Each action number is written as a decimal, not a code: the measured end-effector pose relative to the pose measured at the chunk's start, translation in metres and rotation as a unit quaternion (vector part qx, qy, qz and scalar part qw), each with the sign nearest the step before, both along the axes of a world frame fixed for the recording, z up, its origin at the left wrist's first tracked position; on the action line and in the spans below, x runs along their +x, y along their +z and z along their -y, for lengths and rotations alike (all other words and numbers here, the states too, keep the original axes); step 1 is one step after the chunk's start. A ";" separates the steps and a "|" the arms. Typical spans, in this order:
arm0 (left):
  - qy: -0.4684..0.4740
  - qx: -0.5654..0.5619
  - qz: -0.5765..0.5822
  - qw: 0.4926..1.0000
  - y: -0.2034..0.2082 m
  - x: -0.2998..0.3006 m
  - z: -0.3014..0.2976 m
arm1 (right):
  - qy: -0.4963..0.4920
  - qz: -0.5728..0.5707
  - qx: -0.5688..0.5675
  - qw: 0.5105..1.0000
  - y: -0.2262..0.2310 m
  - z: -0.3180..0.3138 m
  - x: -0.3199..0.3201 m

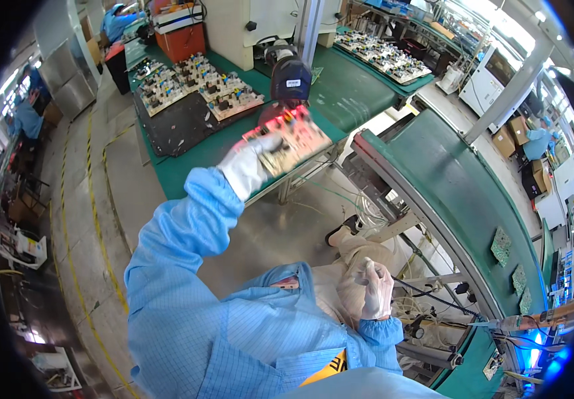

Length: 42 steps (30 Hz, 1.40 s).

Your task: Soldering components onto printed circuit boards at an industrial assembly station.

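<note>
Over the front edge of the green counter [172,175], the left hand [250,163], in a white glove, held a board [303,143] by its near left side. A dark scanner [291,74] stood just beyond it, and red light fell across the board's far part. Farther left on the counter, other boards [197,76] lay close together, some on a black mat [180,137], with a red crate [184,48] behind them. The right hand [376,290], also gloved, was near the right thigh, fingers curled; whether it gripped anything could not be told. At the right, green panels [500,247] lay on a conveyor [450,179].
</note>
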<state>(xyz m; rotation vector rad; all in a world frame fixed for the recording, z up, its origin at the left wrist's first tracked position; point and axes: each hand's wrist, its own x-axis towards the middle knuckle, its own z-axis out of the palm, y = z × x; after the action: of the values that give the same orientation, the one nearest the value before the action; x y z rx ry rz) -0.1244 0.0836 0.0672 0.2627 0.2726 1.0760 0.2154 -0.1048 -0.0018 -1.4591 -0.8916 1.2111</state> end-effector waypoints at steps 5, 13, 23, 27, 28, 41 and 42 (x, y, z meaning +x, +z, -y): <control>-0.091 0.162 -0.318 0.930 0.052 0.064 0.036 | 0.016 0.024 0.007 1.000 -0.003 -0.005 -0.001; -0.003 0.479 -0.422 0.770 0.085 0.149 -0.052 | -0.013 0.083 0.014 0.996 0.005 0.012 -0.003; 0.244 0.330 -0.822 0.394 -0.002 0.144 -0.256 | -0.104 0.259 -0.094 0.956 -0.019 0.085 0.036; 0.225 0.165 -0.891 0.357 -0.036 0.124 -0.275 | -0.107 0.281 -0.104 0.948 0.018 0.105 0.021; 0.223 0.165 -0.892 0.358 -0.041 0.125 -0.281 | -0.113 0.359 -0.086 0.922 0.001 0.119 0.033; 0.105 0.696 -0.479 0.525 0.003 0.306 -0.053 | -0.333 0.647 -0.190 0.659 0.064 0.303 0.046; 0.070 0.757 -0.431 0.487 0.012 0.317 -0.038 | -0.360 0.660 -0.206 0.626 0.059 0.314 0.054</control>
<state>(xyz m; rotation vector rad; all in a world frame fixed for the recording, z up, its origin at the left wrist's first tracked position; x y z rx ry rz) 0.1923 0.1215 0.0797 2.5055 0.1350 0.9682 0.2699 -0.4191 0.0575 -2.7501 -0.7010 -0.5494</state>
